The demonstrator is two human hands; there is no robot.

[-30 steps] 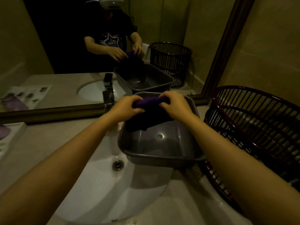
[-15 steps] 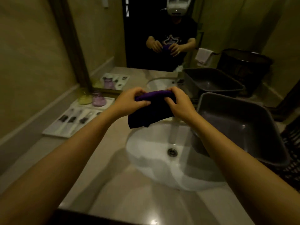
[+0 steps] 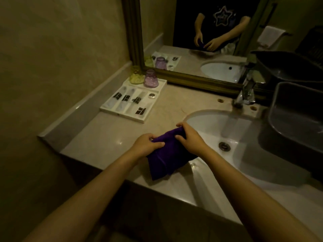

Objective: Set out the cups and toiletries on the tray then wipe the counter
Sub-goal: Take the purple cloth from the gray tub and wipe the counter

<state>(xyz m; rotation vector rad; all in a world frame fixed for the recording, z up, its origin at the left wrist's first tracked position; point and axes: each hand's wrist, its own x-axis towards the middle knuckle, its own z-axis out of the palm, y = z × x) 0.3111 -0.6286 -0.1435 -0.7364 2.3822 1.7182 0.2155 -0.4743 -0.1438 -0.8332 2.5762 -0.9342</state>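
A folded purple cloth point(image 3: 166, 158) hangs over the counter's front edge, just left of the sink. My left hand point(image 3: 146, 144) grips its left top corner and my right hand point(image 3: 189, 138) grips its right top corner. At the back left of the counter point(image 3: 104, 142) lies a white tray point(image 3: 122, 113) against the wall. On its far end stand a yellow cup point(image 3: 136, 77) and a purple cup point(image 3: 150, 79), both upside down. Several wrapped toiletries point(image 3: 125, 100) lie in the tray's slots.
A white sink point(image 3: 244, 137) with a chrome tap point(image 3: 245, 92) fills the middle right. A dark grey plastic basin point(image 3: 297, 119) sits on the sink's right rim. A framed mirror point(image 3: 192, 41) runs along the back wall. The counter's front edge drops off below my arms.
My view has swung left from the grey basin to the counter beside the sink. Both hands have carried the purple cloth left and down, close to the counter surface.
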